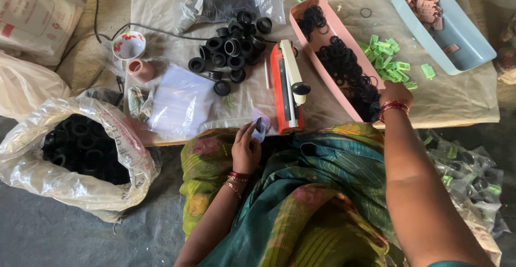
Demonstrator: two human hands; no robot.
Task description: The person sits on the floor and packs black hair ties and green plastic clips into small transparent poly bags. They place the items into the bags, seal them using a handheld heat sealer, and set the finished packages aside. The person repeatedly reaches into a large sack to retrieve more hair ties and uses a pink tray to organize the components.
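My left hand holds a small clear plastic bag with a black part inside, at the near edge of the low table. My right hand reaches into the near end of a long pink tray filled with thin black rubber rings; its fingers are hidden among them. Between the hands lies a red and white heat sealer. A pile of black round caps sits farther back on the table.
Green plastic clips lie beside the pink tray. A light blue tray holds brown pieces. A stack of clear bags lies left. On the floor stand a sack of black caps and a heap of filled packets.
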